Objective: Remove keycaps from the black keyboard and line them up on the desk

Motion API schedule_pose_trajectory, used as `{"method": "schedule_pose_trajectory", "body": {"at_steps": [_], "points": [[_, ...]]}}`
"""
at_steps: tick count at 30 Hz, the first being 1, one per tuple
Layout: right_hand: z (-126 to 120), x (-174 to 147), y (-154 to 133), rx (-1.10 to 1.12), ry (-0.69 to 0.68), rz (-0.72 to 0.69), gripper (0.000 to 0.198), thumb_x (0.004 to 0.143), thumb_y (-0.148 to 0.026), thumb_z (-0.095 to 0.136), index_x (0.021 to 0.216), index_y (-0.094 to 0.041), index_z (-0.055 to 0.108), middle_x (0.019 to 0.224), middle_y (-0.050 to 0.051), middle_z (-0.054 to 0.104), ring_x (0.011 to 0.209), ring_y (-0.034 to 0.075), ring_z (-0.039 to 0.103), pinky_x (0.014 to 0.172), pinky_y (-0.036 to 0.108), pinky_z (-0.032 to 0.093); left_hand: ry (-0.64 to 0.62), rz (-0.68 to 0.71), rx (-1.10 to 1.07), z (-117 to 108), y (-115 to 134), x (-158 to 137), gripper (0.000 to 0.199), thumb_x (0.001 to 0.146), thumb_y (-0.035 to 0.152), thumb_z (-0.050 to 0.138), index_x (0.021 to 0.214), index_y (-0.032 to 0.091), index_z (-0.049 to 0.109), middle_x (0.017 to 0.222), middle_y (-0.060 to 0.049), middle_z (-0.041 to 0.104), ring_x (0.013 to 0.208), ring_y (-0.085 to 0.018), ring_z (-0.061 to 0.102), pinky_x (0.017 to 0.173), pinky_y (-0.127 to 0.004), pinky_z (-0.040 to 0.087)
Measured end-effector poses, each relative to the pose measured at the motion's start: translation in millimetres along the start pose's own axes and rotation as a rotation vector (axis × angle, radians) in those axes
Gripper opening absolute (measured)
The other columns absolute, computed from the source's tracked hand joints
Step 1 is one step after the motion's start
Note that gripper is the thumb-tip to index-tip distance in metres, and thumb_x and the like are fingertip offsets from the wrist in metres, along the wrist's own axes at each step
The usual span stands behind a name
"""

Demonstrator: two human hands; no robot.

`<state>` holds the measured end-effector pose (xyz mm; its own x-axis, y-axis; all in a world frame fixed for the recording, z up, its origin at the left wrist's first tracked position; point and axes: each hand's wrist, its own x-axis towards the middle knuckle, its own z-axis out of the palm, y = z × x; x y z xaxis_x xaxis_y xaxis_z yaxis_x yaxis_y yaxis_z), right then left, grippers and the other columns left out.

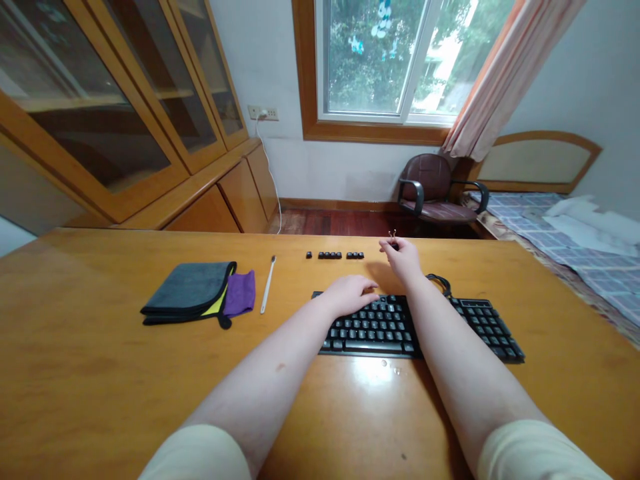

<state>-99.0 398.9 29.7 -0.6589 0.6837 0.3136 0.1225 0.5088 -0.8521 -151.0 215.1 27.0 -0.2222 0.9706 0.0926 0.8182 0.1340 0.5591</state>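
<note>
A black keyboard point(373, 335) lies on the wooden desk, crossed in part by my right forearm. My left hand point(349, 295) rests on its upper left keys, fingers stretched out and holding nothing. Beyond the keyboard, my right hand point(403, 259) is raised near the far side of the desk. Its fingers are closed around a small keycap puller point(393, 234), whose thin wire prongs stick up above them; the rest is mostly hidden. Loose black keycaps point(330, 255) stand in a row on the desk, left of my right hand, in small groups with gaps.
A folded grey cloth point(187, 288) with a purple cloth point(241, 293) lies left, beside a white toothbrush point(269, 285). The coiled keyboard cable point(441, 283) sits behind the keyboard. Past the desk point(90, 347) stand a chair point(431, 183), a bed and a cabinet.
</note>
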Motion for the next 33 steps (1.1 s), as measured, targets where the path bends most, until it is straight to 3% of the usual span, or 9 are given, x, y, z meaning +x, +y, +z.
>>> {"method": "schedule_pose_trajectory", "body": {"at_steps": [3,7,11,13,16,19,23,28,33], "points": [[4.8,-7.5,-9.4,0.007,0.032,-0.029,0.033,0.075,-0.048,0.056,0.073,-0.016,0.064,0.069,0.005,0.065,0.066,0.018,0.056,0.066,0.030,0.042,-0.064,0.057,0.146,-1.2,12.0,-4.2,0.036,0.082,0.046,0.051,0.108,0.024,0.063,0.106,-0.005,0.066,0.101,-0.022,0.058,0.089,-0.033,0.042],[20.5,-8.7,-21.5,0.048,0.093,-0.165,0.031,0.080,-0.044,0.050,0.080,-0.016,0.064,0.078,0.006,0.064,0.077,0.020,0.056,0.074,0.033,0.043,-0.093,-0.046,0.330,-5.0,30.6,-10.6,0.034,0.083,0.041,0.052,0.105,0.019,0.063,0.103,-0.011,0.065,0.098,-0.027,0.059,0.086,-0.040,0.044],[30.5,-4.1,-33.8,0.180,0.181,-0.305,0.033,0.088,-0.041,0.040,0.085,-0.017,0.064,0.086,0.007,0.060,0.085,0.019,0.056,0.080,0.033,0.043,0.071,-0.111,0.405,3.8,52.9,-31.2,0.037,0.085,0.032,0.048,0.118,0.016,0.055,0.129,-0.014,0.050,0.119,-0.029,0.046,0.099,-0.044,0.035],[27.5,-3.4,-41.9,0.223,0.188,-0.348,0.034,0.088,-0.042,0.041,0.084,-0.018,0.065,0.087,0.007,0.059,0.086,0.018,0.056,0.080,0.032,0.044,0.130,-0.128,0.380,14.2,60.6,-45.8,0.046,0.086,0.040,0.045,0.127,0.020,0.047,0.140,-0.013,0.039,0.130,-0.029,0.032,0.106,-0.047,0.025],[12.2,-8.2,-50.9,0.276,0.039,-0.300,0.038,0.089,-0.046,0.040,0.084,-0.018,0.065,0.077,0.004,0.058,0.066,0.013,0.055,0.064,0.026,0.045,0.108,-0.101,0.372,29.3,63.9,-64.1,0.060,0.083,0.056,0.043,0.136,0.028,0.037,0.146,-0.011,0.028,0.136,-0.031,0.019,0.108,-0.054,0.014],[-8.3,-22.3,-49.4,0.276,-0.220,-0.155,0.038,0.088,-0.048,0.040,0.085,-0.017,0.062,0.064,0.000,0.055,0.043,0.008,0.045,0.044,0.022,0.037,0.101,-0.114,0.395,36.5,63.1,-73.4,0.061,0.083,0.057,0.040,0.137,0.030,0.033,0.146,-0.012,0.029,0.135,-0.030,0.022,0.107,-0.056,0.011],[-24.9,-48.2,-35.7,0.046,-0.536,-0.130,0.026,0.085,-0.037,0.048,0.075,-0.016,0.060,0.058,0.000,0.058,0.047,0.011,0.055,0.050,0.022,0.043,0.125,-0.182,0.413,36.5,68.1,-76.3,0.059,0.082,0.056,0.044,0.135,0.030,0.037,0.140,-0.014,0.037,0.128,-0.031,0.032,0.105,-0.057,0.017],[-22.1,-66.6,-28.1,-0.140,-0.560,-0.215,0.025,0.086,-0.032,0.046,0.070,-0.017,0.059,0.060,0.001,0.062,0.055,0.013,0.059,0.059,0.024,0.045,0.149,-0.208,0.408,34.9,72.7,-74.0,0.052,0.083,0.052,0.043,0.127,0.025,0.048,0.137,-0.014,0.039,0.128,-0.032,0.030,0.106,-0.051,0.019],[-18.5,-70.4,-29.6,-0.240,-0.603,-0.237,0.026,0.087,-0.031,0.046,0.071,-0.018,0.061,0.056,0.000,0.062,0.055,0.013,0.059,0.059,0.024,0.043,0.070,-0.170,0.365,35.1,65.7,-71.6,0.063,0.082,0.060,0.038,0.138,0.031,0.032,0.144,-0.012,0.032,0.134,-0.033,0.022,0.107,-0.054,0.015]]}}
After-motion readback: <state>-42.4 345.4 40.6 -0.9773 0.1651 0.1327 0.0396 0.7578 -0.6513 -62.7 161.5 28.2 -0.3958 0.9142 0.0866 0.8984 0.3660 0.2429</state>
